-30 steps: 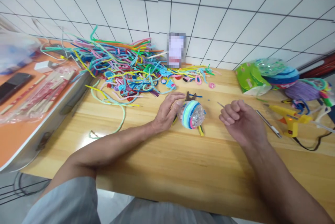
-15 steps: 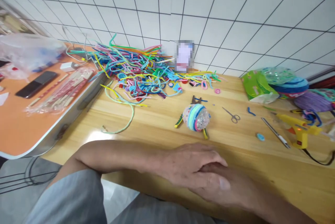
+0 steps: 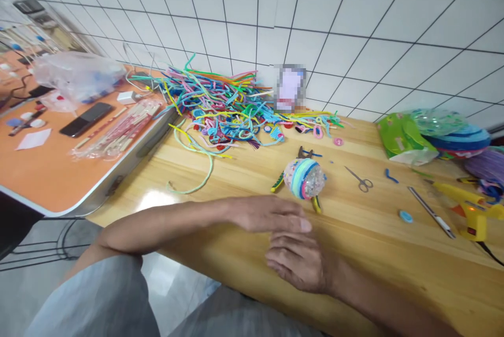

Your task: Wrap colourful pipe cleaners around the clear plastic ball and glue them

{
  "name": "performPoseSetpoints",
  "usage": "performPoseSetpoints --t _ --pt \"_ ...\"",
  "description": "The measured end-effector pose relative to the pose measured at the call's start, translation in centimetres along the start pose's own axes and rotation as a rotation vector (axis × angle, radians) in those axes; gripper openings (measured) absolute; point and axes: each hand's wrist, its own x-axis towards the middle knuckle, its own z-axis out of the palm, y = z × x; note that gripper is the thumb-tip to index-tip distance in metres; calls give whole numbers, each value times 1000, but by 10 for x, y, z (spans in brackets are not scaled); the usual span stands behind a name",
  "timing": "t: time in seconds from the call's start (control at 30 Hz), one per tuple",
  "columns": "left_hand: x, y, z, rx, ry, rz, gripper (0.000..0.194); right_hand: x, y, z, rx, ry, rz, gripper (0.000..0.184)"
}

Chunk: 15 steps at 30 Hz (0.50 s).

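Note:
My left hand [image 3: 270,213] lies flat on the wooden table [image 3: 354,253], fingers stretched out and empty. Just below it, my right hand [image 3: 301,263] rests palm down with fingers loosely extended and holds nothing. Beyond both hands sits a glittery ball wrapped in blue and pink pipe cleaners [image 3: 304,178], with yellow-handled pliers [image 3: 315,203] under it. Neither hand touches the ball. Small scissors [image 3: 360,179] lie to its right.
A big heap of coloured pipe cleaners [image 3: 224,106] fills the table's back. A yellow glue gun [image 3: 466,206], a craft knife [image 3: 431,212] and bags of material [image 3: 405,140] lie at the right. An orange table [image 3: 43,169] with a phone [image 3: 86,119] stands left.
Both hands drew back from the ball to the near table edge. The right hand let go of the scissors, now lying on the table. The left hand then slid off the right.

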Motion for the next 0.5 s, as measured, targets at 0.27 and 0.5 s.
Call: performPoseSetpoints --t 0.27,0.5 --pt "-52 -26 -147 566 896 -138 36 -2 18 -3 -5 33 -17 8" --pt "-58 -71 -237 1188 933 -533 27 -15 13 8 -51 4 -63 20"
